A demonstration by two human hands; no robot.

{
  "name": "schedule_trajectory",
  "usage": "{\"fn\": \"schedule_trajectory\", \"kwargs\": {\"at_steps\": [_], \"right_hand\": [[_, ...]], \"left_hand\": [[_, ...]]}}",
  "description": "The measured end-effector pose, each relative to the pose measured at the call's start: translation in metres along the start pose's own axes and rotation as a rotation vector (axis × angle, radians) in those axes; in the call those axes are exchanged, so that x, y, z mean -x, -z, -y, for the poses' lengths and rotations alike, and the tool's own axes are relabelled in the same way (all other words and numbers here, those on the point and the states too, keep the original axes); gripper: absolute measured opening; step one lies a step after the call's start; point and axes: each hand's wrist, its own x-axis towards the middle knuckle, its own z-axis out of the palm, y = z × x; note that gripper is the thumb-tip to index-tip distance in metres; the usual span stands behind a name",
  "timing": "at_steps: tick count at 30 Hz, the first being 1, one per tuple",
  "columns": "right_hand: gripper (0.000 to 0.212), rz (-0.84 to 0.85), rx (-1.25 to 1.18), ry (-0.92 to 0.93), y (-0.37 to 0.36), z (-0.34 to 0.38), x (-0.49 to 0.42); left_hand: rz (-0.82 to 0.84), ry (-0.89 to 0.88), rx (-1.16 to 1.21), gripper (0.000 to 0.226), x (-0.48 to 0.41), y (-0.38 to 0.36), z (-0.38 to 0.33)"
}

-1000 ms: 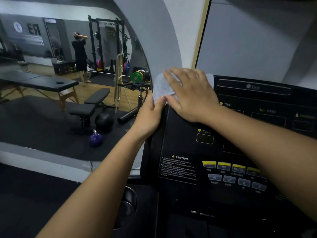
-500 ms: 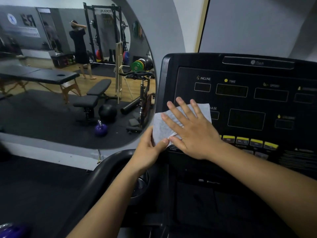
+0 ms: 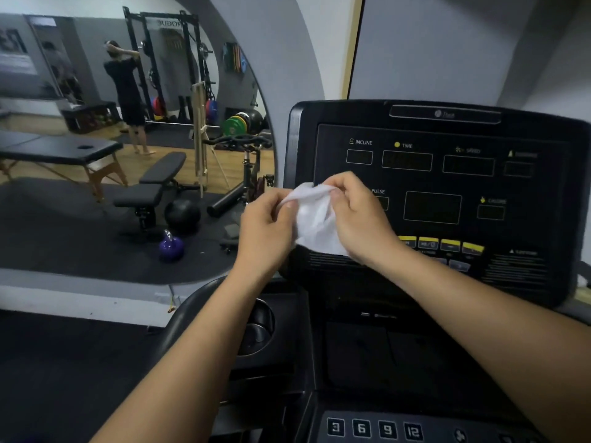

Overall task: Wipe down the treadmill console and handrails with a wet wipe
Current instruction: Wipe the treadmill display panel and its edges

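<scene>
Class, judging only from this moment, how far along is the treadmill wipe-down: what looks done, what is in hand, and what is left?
Done: nothing here proves any surface is clean; the console shows no visible wet trace. In hand: the left hand and right hand both pinch the bunched wet wipe, lifted off the panel, apparently refolding it. Left: the displays, the yellow buttons and the curved handrail, which is untouched.

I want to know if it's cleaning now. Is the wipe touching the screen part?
Cannot tell. In the head view both hands bunch the wet wipe in front of the console, hiding any gap behind it.
</scene>
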Motion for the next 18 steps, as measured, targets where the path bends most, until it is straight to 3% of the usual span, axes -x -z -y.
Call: {"fn": "schedule_trajectory", "kwargs": {"at_steps": [2, 5, 7, 12, 18], "right_hand": [[0.015, 0.074, -0.003, 0.01, 0.002, 0.007, 0.006], [0.014, 0.171, 0.192, 0.179, 0.007, 0.002, 0.018], [0.029, 0.126, 0.254, 0.234, 0.009, -0.004, 0.02], [0.046, -0.045, 0.102, 0.003, 0.006, 0.01, 0.012], [0.059, -0.11, -0.265, -0.322, 0.007, 0.027, -0.004]], "left_hand": [[-0.006, 0.061, 0.077, 0.022, 0.001, -0.012, -0.006], [-0.035, 0.17, 0.24, 0.039, 0.0, -0.024, -0.014], [-0.019, 0.219, 0.274, 0.046, 0.0, -0.029, -0.015], [0.066, 0.27, 0.243, 0.059, 0.017, -0.046, -0.021], [0.212, 0.321, 0.552, 0.042, 0.03, -0.055, -0.02]]}}
